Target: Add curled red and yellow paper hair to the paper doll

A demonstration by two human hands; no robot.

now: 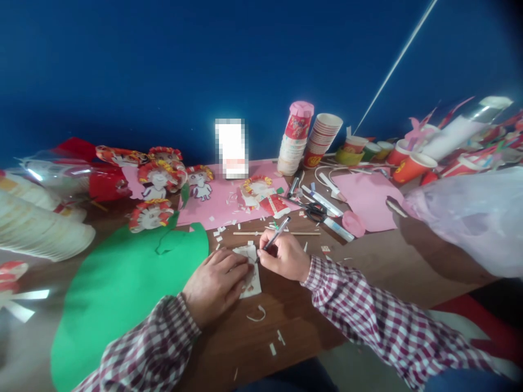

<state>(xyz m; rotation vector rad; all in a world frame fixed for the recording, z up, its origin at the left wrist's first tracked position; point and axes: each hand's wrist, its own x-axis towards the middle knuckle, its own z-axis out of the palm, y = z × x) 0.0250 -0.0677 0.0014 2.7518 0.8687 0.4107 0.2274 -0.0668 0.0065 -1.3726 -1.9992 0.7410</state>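
Observation:
My left hand [218, 283] lies flat on a small white paper cut-out [251, 272] on the brown table, fingers stretched over it. My right hand [284, 256] is closed round a pen [277, 233], its tip touching the upper edge of the cut-out. Both sleeves are red and white check. A thin wooden stick [278, 233] lies just beyond the hands.
A green paper sheet [122, 288] lies at left, pink sheets [229, 204] with paper figures [159, 177] behind. Stacked paper cups [310, 136], scissors [315, 209], markers [322, 202] and a translucent plastic bag [478, 218] sit at right. Paper plates [36, 228] are piled far left. Paper scraps litter the table.

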